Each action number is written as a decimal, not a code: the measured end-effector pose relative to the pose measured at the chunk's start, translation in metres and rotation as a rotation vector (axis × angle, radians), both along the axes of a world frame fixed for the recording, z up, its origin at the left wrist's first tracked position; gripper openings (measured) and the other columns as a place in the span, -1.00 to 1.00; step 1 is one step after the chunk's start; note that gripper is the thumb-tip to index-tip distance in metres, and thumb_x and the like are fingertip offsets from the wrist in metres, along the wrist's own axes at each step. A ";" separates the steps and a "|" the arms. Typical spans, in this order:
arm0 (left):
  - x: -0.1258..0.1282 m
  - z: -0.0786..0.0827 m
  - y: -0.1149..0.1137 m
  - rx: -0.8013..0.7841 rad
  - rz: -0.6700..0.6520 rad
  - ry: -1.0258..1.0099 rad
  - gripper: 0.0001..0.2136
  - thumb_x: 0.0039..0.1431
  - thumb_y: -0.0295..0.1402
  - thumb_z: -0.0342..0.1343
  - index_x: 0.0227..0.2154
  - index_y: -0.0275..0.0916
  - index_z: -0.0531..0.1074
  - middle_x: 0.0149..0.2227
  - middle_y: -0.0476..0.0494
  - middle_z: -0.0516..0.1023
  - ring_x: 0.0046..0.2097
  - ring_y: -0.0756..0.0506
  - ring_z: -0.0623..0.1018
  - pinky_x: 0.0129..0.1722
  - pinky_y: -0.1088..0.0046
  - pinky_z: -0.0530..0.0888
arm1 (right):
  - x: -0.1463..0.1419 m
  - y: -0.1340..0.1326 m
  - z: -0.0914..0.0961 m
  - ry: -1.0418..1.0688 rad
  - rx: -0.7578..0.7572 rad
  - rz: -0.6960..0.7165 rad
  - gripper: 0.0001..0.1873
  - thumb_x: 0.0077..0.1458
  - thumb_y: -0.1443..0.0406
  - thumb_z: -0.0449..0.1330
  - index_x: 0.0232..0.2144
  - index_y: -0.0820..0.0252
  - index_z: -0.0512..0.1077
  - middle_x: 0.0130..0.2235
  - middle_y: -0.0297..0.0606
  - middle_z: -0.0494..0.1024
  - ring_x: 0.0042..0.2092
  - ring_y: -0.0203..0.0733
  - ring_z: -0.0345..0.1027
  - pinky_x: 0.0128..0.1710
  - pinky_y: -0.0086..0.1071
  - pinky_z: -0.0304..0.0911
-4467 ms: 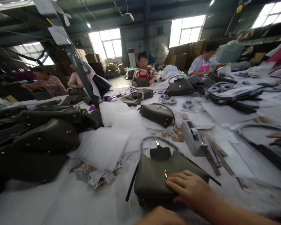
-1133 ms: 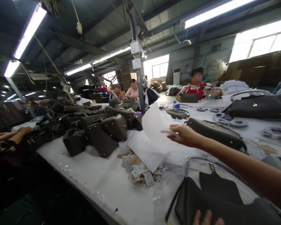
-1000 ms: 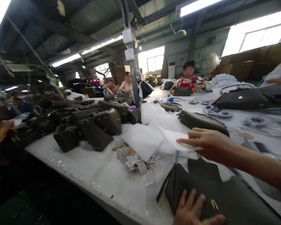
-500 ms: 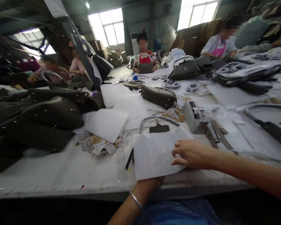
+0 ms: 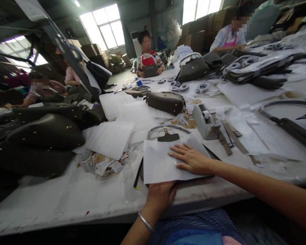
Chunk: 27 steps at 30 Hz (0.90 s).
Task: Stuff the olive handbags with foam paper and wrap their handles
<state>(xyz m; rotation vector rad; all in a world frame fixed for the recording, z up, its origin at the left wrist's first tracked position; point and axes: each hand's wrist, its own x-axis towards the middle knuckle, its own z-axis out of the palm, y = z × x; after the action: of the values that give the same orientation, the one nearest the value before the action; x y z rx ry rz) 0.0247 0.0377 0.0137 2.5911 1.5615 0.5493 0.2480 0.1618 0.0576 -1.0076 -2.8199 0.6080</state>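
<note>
A white sheet (image 5: 159, 161) lies over a dark olive handbag at the table's near edge; only the bag's flap tab (image 5: 168, 136) and wrapped handle (image 5: 165, 127) show beyond it. My right hand (image 5: 191, 158) rests flat on the sheet with fingers stretched out. My left hand (image 5: 161, 194), a bangle on its wrist, grips the near edge of the covered bag, its fingertips hidden under the sheet.
A grey tape dispenser (image 5: 205, 120) stands just right of the bag, with brown strips (image 5: 226, 136) beside it. More white sheets (image 5: 111, 139) and paper scraps (image 5: 102, 165) lie to the left, next to a pile of olive bags (image 5: 44, 136). Other people sit at the far side.
My right hand fetched a white sheet from the stack and laid it over the bag. Since half a second ago its fingers have flattened on the sheet.
</note>
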 end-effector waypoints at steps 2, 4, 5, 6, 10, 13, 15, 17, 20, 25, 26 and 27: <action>0.000 0.004 0.000 -0.014 -0.003 0.007 -0.63 0.31 -0.22 0.08 0.15 0.08 0.38 -0.01 -0.02 0.61 -0.04 -0.18 0.61 -0.01 0.21 0.56 | 0.000 0.003 0.000 0.029 0.014 0.015 -0.34 0.32 -0.03 0.00 0.37 -0.05 0.02 0.42 -0.18 -0.02 0.42 0.12 -0.22 0.35 0.14 -0.33; 0.001 0.004 -0.001 0.049 0.019 0.031 -0.66 0.31 -0.18 0.06 0.12 0.08 0.41 0.04 -0.05 0.58 0.03 -0.23 0.58 0.04 0.12 0.53 | 0.002 0.005 0.000 0.078 0.040 0.078 -0.32 0.31 -0.02 0.04 0.38 -0.05 0.00 0.42 -0.20 -0.05 0.42 0.11 -0.24 0.35 0.14 -0.35; 0.001 0.002 -0.002 0.085 0.029 0.045 -0.67 0.31 -0.15 0.06 0.11 0.07 0.43 0.08 -0.07 0.55 0.06 -0.26 0.55 0.07 0.07 0.50 | 0.003 0.005 0.000 0.101 0.053 0.120 -0.33 0.31 0.00 0.05 0.37 -0.07 0.01 0.42 -0.22 -0.04 0.42 0.10 -0.25 0.35 0.14 -0.37; 0.000 0.001 -0.002 0.113 0.039 0.057 -0.67 0.30 -0.13 0.07 0.10 0.07 0.44 0.10 -0.08 0.53 0.08 -0.29 0.54 0.10 0.02 0.48 | 0.004 0.004 0.000 0.116 0.061 0.160 -0.36 0.33 0.02 0.04 0.37 -0.09 0.02 0.42 -0.25 -0.02 0.42 0.08 -0.24 0.35 0.15 -0.38; -0.003 0.001 -0.004 0.090 0.028 0.107 -0.65 0.27 -0.18 0.11 0.10 0.02 0.45 0.13 -0.11 0.51 0.09 -0.29 0.54 0.12 0.05 0.48 | 0.005 0.002 -0.002 0.134 0.050 0.229 -0.44 0.36 0.05 -0.01 0.35 -0.11 0.06 0.37 -0.27 0.14 0.40 0.07 -0.13 0.34 0.17 -0.36; -0.007 0.021 -0.011 0.014 -0.016 0.135 -0.62 0.23 -0.30 0.15 0.11 -0.07 0.43 0.11 -0.18 0.53 0.07 -0.29 0.55 0.05 0.12 0.54 | 0.004 0.001 -0.003 0.148 0.056 0.223 -0.43 0.37 0.04 -0.03 0.35 -0.07 0.07 0.36 -0.26 0.16 0.39 0.08 -0.10 0.35 0.15 -0.35; -0.005 0.047 -0.019 -0.063 -0.036 0.109 -0.60 0.22 -0.39 0.13 0.13 -0.11 0.40 0.02 -0.19 0.59 -0.04 -0.25 0.61 -0.09 0.20 0.60 | 0.003 0.001 -0.004 0.162 0.069 0.221 -0.43 0.37 0.04 -0.03 0.35 -0.07 0.08 0.36 -0.26 0.17 0.39 0.07 -0.08 0.35 0.13 -0.36; 0.002 0.078 -0.023 -0.125 -0.043 0.007 -0.69 0.26 -0.42 0.07 0.05 -0.12 0.43 -0.11 -0.14 0.63 -0.19 -0.17 0.64 -0.22 0.32 0.61 | 0.003 0.002 -0.006 0.177 0.084 0.222 -0.43 0.36 0.04 -0.02 0.35 -0.07 0.09 0.35 -0.25 0.18 0.39 0.06 -0.07 0.35 0.11 -0.36; 0.018 0.114 -0.012 -0.189 -0.048 -0.209 -0.83 0.34 -0.35 0.01 -0.13 -0.11 0.50 -0.25 -0.05 0.65 -0.28 -0.07 0.63 -0.24 0.43 0.58 | 0.004 0.002 -0.010 0.194 0.107 0.220 -0.43 0.35 0.04 0.01 0.34 -0.07 0.11 0.34 -0.24 0.20 0.38 0.06 -0.06 0.35 0.12 -0.35; 0.023 0.087 0.047 -0.141 -0.078 -0.224 -0.67 0.34 -0.36 0.02 0.13 -0.19 0.36 0.12 -0.22 0.50 0.14 -0.20 0.50 0.12 0.17 0.48 | 0.004 0.001 -0.014 0.235 0.114 0.197 -0.43 0.35 0.05 0.02 0.33 0.02 0.15 0.31 -0.19 0.27 0.37 0.07 -0.01 0.34 0.17 -0.25; 0.019 0.072 0.057 -0.122 -0.075 -0.213 -0.63 0.33 -0.35 0.03 0.17 -0.23 0.32 0.16 -0.27 0.46 0.18 -0.24 0.46 0.16 0.10 0.45 | 0.005 0.000 -0.014 0.252 0.120 0.195 -0.41 0.33 0.04 0.04 0.33 0.05 0.15 0.30 -0.17 0.28 0.36 0.07 0.01 0.33 0.17 -0.23; 0.014 0.059 0.065 -0.121 -0.066 -0.217 -0.61 0.34 -0.36 0.01 0.20 -0.25 0.29 0.20 -0.29 0.43 0.20 -0.23 0.44 0.18 0.09 0.44 | 0.005 0.000 -0.014 0.272 0.128 0.190 -0.39 0.32 0.04 0.07 0.33 0.08 0.15 0.29 -0.14 0.30 0.35 0.07 0.04 0.34 0.15 -0.21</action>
<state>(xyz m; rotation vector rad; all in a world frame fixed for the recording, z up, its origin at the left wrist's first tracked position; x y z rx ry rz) 0.0390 0.1028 0.0723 2.3932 1.3910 0.6817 0.2534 0.1619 0.0434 -0.5898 -2.6880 0.5271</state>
